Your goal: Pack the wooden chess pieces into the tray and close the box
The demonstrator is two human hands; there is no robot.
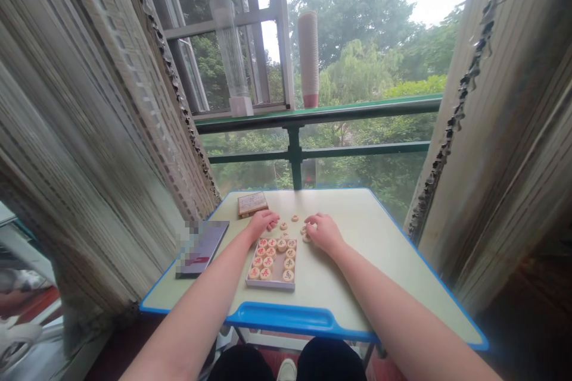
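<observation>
A shallow open box (271, 284) on the table holds rows of round wooden Chinese chess pieces (268, 262), marked in red on the left and dark on the right. Part of its bottom shows between the rows. My left hand (263, 222) is just beyond the box's far left corner, fingers loosely bent and apart, with no piece visible in them. Beyond the far right corner, my right hand (324, 230) has its fingers bent down onto a small cluster of loose pieces (306, 238). Two more loose pieces, one a chess piece (295, 218), lie between the hands.
The box lid (252, 203) lies behind my left hand. A dark flat book or folder (208, 247) rests at the table's left edge. A blue tray groove (286, 317) runs along the front. Curtains (447, 131) flank the table; a railing (357, 113) stands behind.
</observation>
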